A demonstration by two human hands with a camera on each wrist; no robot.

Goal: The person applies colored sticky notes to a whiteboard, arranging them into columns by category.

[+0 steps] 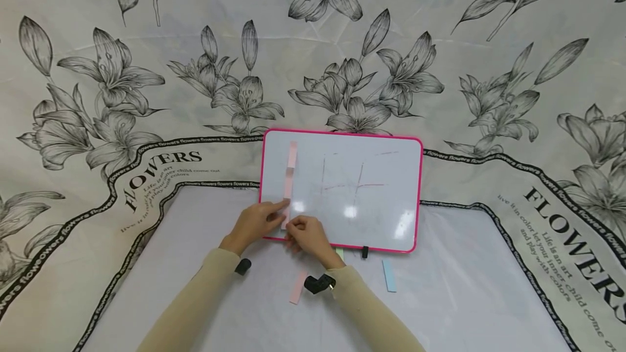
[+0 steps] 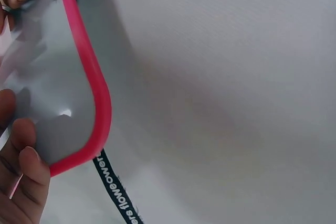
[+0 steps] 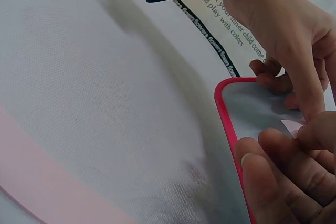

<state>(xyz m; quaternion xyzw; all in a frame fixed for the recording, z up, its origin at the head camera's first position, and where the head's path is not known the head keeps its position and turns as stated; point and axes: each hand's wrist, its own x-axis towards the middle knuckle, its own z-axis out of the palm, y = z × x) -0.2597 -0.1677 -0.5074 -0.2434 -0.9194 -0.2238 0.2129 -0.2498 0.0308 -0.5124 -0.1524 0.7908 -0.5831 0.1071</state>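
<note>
Working at the left end of a whiteboard with a pink rim, apparently at the step of setting the lowest piece in an upright line of pink paper. Gripping that lowest strip between thumb and fingertips with the right hand, just above the board's lower rim and near its left corner. Reaching in from the left with the left hand, with the index finger stretched out to touch the paper line and the other fingers bent. Continuing upward from there to a middle strip and a top strip, seemingly end to end; cannot tell from the head view whether overlapping at the join. Cannot tell either whether already stuck down at the lower end, being partly hidden by fingers.

Note on the table, on the person's side of the board, a loose pink strip, a blue strip and, partly hidden, a green strip. Note also thin red lines across the middle of the board, well apart from both hands.

Calling next, in all likelihood, for squaring the lower end with the line above, then pressing down toward the rim before releasing the pinch. Best to hold the upper part firm meanwhile; likely, as thin paper, to crease or skew if pulled.
</note>
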